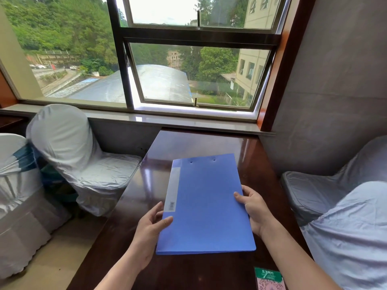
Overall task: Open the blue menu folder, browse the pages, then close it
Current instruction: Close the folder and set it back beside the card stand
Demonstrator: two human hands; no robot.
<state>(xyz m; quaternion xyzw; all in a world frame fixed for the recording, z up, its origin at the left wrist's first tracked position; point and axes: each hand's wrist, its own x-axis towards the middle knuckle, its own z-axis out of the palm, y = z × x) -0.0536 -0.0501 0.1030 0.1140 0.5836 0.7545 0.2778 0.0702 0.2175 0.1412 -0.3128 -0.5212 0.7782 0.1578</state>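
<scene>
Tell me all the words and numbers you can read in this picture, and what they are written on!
Green and pink card at the near edge of the dark glossy wooden table: white characters on the green band, too blurred to read.
White barcode sticker on the pale spine strip of the closed blue plastic folder: bars and digits too small to read.
Nothing else carries any text.

Closed blue menu folder [206, 204] between both hands
</scene>
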